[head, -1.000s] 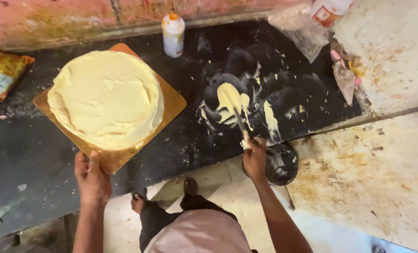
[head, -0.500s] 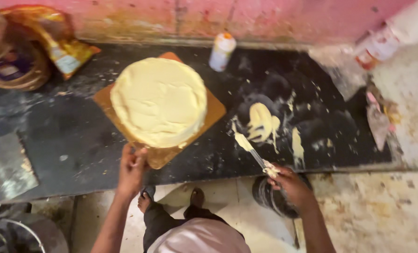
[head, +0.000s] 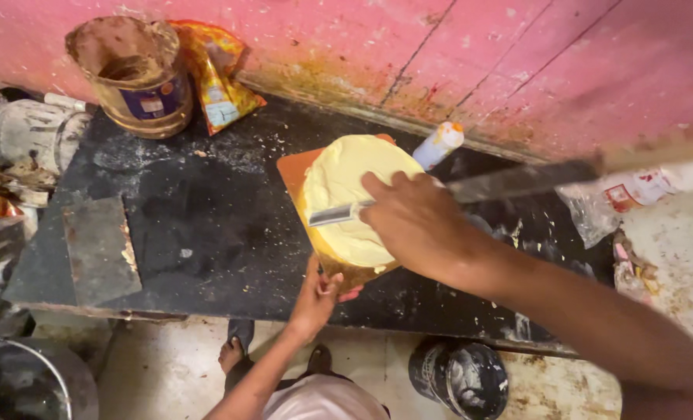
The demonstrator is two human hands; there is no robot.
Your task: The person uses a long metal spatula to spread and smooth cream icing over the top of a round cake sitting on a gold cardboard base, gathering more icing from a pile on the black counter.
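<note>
round cream-coated pale yellow cake [head: 345,194] sits on a square orange-brown board [head: 293,169], on the black stained table [head: 206,225] just in front of the pink wall [head: 517,62]. right hand [head: 416,225] is above the cake, fingers curled round a flat metal spatula [head: 338,213] whose blade lies across the cake's top. left hand [head: 319,292] pinches the board's near corner, thumb on top, fingers under. white plastic bottle with orange cap [head: 438,145] lies just behind the cake toward the wall. rusty brown metal tin [head: 135,76] and orange-yellow foil packet [head: 218,74] stand well left of the cake by the wall. grey flat metal plate [head: 97,249] lies left of the cake at the table's near edge. black bucket [head: 459,379] sits on the floor below the cake.
</note>
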